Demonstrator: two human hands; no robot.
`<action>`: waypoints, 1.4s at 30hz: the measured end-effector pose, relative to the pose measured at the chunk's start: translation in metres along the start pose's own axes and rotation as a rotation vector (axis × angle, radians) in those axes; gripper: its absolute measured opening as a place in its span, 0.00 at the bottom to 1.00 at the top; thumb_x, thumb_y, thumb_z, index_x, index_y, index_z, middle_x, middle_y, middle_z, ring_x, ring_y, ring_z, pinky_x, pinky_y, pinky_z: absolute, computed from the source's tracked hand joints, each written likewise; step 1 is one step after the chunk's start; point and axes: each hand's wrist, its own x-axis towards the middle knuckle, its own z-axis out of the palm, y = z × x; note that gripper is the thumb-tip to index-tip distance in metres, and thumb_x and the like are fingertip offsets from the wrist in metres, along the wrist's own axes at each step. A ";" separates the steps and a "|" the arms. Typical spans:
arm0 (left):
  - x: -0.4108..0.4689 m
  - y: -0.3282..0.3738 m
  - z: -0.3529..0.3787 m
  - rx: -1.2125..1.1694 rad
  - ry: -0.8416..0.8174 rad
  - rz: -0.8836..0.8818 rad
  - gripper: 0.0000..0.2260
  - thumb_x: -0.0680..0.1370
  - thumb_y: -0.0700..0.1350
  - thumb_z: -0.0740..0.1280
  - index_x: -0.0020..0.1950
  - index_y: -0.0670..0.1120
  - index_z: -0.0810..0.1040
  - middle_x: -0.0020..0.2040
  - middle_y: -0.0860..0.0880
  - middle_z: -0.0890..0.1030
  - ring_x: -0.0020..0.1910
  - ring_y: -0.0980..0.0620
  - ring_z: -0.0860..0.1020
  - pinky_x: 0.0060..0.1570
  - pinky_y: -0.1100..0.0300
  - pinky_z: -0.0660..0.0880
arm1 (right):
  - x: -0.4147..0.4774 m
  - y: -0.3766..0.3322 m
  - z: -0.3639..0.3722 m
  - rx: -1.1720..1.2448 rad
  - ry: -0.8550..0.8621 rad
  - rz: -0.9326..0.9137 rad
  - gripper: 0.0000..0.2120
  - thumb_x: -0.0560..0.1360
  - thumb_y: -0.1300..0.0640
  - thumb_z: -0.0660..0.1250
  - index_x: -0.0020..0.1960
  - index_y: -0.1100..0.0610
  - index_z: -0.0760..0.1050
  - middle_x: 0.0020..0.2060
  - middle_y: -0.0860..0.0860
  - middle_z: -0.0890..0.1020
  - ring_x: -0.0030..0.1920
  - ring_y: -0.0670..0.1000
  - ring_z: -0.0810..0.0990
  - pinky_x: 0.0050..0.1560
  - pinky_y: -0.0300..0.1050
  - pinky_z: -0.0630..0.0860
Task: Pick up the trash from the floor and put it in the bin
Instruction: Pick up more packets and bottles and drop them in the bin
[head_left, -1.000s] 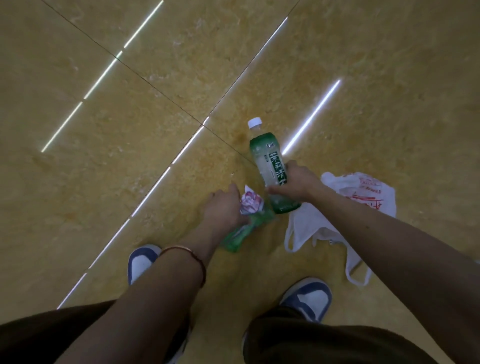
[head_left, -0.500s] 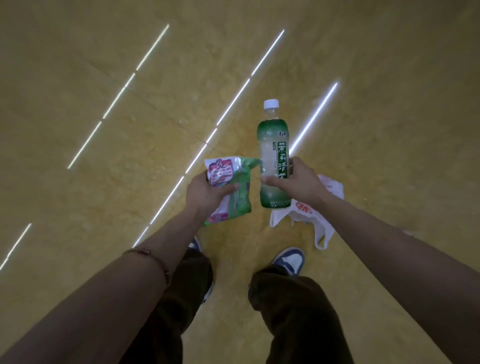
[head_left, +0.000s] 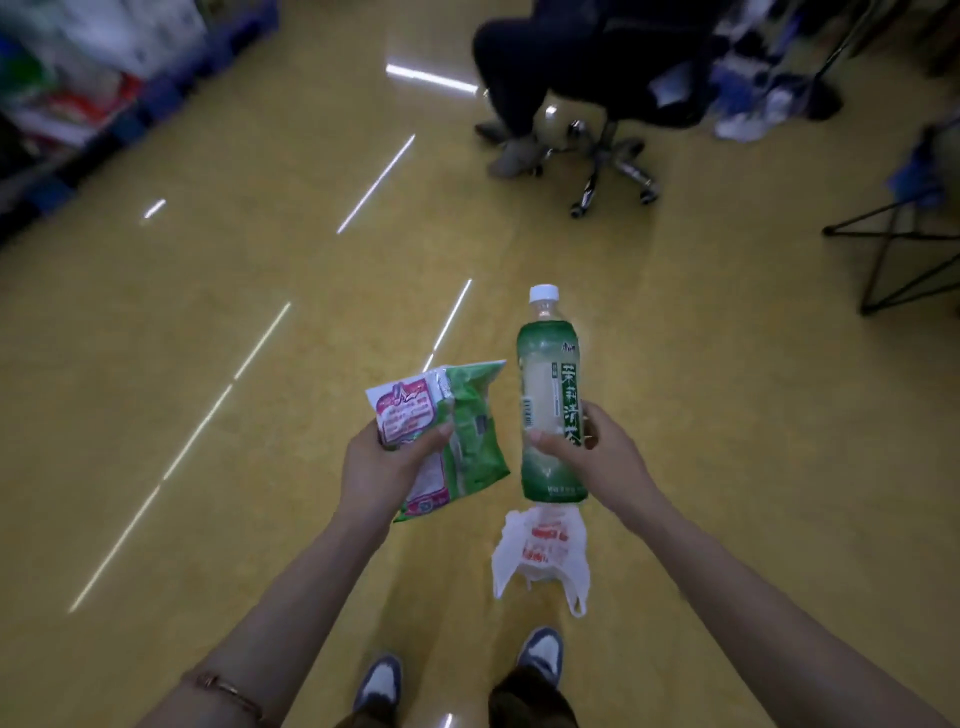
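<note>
Left hand (head_left: 384, 467) pinches two crinkly snack packets (head_left: 465, 441) — one pink-and-white, one green — with the thumb across their faces; we judge the slick film could slide free if our grip eases. Just beside them our right hand (head_left: 602, 457) wraps the lower half of an upright green tea bottle (head_left: 550, 395): smooth, cylindrical, white-capped, part-filled, so weighty enough to slip. Below it a thin white plastic bag (head_left: 540, 556) lies limp on the glossy yellow floor (head_left: 208, 364) — easily forgotten, and we see no bin.
</note>
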 end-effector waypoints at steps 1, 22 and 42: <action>-0.003 0.020 0.003 0.011 -0.037 0.037 0.09 0.68 0.41 0.76 0.47 0.47 0.83 0.40 0.54 0.85 0.37 0.57 0.83 0.35 0.63 0.77 | -0.010 -0.014 -0.007 0.012 0.033 -0.019 0.23 0.69 0.44 0.73 0.61 0.46 0.72 0.49 0.42 0.81 0.46 0.43 0.81 0.40 0.37 0.76; -0.198 0.189 0.076 0.063 -0.893 0.532 0.07 0.68 0.46 0.75 0.44 0.51 0.81 0.39 0.57 0.85 0.39 0.57 0.84 0.37 0.61 0.80 | -0.327 -0.059 -0.097 0.196 0.924 -0.106 0.21 0.72 0.44 0.71 0.61 0.49 0.73 0.50 0.46 0.82 0.46 0.47 0.83 0.41 0.44 0.80; -0.452 0.102 0.292 0.242 -1.237 0.577 0.08 0.69 0.49 0.75 0.46 0.51 0.80 0.40 0.56 0.83 0.33 0.64 0.80 0.28 0.74 0.72 | -0.552 0.119 -0.236 0.261 1.314 0.087 0.18 0.73 0.46 0.70 0.59 0.46 0.68 0.48 0.41 0.80 0.45 0.40 0.81 0.40 0.38 0.76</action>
